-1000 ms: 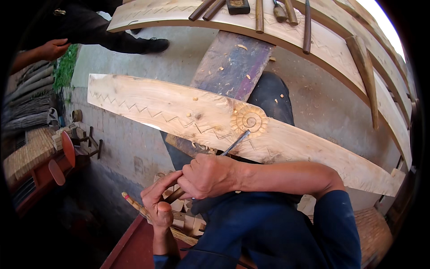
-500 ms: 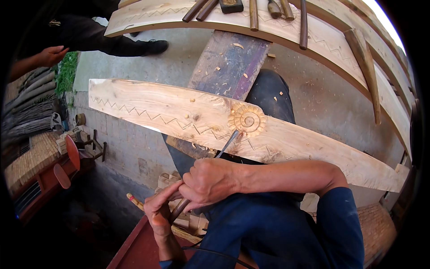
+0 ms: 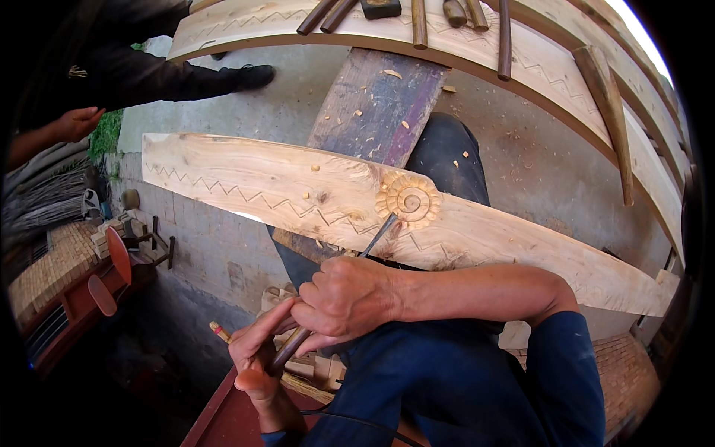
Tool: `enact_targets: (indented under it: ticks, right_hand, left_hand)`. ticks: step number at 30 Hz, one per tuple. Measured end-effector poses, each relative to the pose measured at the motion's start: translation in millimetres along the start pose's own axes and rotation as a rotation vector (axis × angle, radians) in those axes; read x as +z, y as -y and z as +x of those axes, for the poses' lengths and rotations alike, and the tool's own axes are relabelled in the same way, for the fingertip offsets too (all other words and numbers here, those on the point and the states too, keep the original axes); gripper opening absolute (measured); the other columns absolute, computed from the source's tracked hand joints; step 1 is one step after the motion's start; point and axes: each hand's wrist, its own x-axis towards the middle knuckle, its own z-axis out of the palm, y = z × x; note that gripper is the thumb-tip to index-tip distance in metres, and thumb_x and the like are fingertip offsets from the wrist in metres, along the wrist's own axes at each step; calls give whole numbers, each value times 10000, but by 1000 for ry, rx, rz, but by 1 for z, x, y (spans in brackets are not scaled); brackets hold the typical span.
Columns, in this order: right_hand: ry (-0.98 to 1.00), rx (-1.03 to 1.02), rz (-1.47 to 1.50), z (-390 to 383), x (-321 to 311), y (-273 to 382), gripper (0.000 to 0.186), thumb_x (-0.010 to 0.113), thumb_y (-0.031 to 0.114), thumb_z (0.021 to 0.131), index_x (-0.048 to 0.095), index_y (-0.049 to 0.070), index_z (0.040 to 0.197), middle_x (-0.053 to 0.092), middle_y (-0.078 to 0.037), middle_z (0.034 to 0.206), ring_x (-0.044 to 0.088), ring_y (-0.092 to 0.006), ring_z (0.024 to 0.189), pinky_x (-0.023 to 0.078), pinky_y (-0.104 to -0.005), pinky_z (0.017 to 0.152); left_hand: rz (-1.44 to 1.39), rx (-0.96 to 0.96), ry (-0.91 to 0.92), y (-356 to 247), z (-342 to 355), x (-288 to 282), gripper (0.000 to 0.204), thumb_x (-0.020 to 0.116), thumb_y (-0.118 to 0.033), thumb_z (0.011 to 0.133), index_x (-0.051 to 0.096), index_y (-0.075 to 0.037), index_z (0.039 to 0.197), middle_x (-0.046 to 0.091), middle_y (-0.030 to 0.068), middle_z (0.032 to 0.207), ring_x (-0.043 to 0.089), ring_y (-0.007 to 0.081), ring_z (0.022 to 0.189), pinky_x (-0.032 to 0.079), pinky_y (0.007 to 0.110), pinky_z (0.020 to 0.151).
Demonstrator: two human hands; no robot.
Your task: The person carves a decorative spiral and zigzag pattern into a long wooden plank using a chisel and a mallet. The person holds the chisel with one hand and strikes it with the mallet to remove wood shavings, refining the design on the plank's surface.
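— Head view, then: what's the biggest thing there?
— A long curved board (image 3: 547, 82) on the far side, with hand tools (image 3: 505, 45) lying on it. Next in size comes the carved board (image 3: 342, 197), lying across the narrow bench (image 3: 380, 97).
— How would the carved board handle?
— I'd judge it stiff and fairly heavy, with enough grain not to be slippery. I'd lift it with 2 hands, 1 near each end, gripping the long edges clear of the cut pattern.
— And after the bench?
— The chisel (image 3: 378, 238), slanting from the hands up over the board's near edge. It's probably light and rigid, and its round handle could be a bit smooth. Hold it by the wood and low on the shaft, behind the cutting tip.
— How are the 2 hands set?
— The right hand (image 3: 346, 298) has its fingers curled tight round the chisel. The left hand (image 3: 261, 350) is at the handle's back end, touching the right fist; I can't tell whether its fingers close on the handle.
— Anything smaller?
— The carved flower (image 3: 410, 201), its lower left rim meeting the chisel tip. Its petals look the most fragile part. Smallest are the wood chips (image 3: 315, 168).
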Motion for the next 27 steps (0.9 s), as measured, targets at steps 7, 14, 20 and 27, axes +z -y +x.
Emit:
enact_targets:
  ticks: [7, 14, 20, 27]
  right_hand:
    - [17, -23, -73, -6, 9, -13, 609, 786, 643, 901, 518, 123, 731, 533, -40, 669, 619, -206, 555, 492, -335, 502]
    - [23, 19, -111, -2, 6, -11, 604, 750, 658, 918, 541, 115, 755, 544, -49, 663, 649, -234, 573, 531, -364, 526]
    - [3, -19, -172, -6, 14, -11, 580, 785, 622, 899, 506, 140, 738, 477, -19, 669, 574, -187, 550, 461, -337, 510]
    - [62, -61, -448, -8, 17, -6, 480, 780, 508, 884, 507, 135, 752, 474, -8, 657, 549, -174, 554, 422, -314, 545]
  left_hand:
    - [-42, -74, -47, 26, 8, 3, 1243, 467, -951, 938, 662, 208, 1342, 740, 310, 1271, 765, 373, 1175, 592, 461, 1068]
    - [-299, 277, -208, 26, 15, -40, 1285, 329, -974, 939, 597, 183, 1430, 710, 378, 1323, 749, 460, 1212, 585, 548, 1102]
    - [56, 208, -85, 31, 32, -9, 1350, 356, -1051, 834, 719, 181, 1249, 764, 345, 1199, 785, 425, 1124, 628, 512, 1029]
    - [211, 195, -128, 54, 34, -12, 1258, 354, -994, 914, 736, 166, 1217, 786, 286, 1121, 803, 379, 1033, 642, 476, 980]
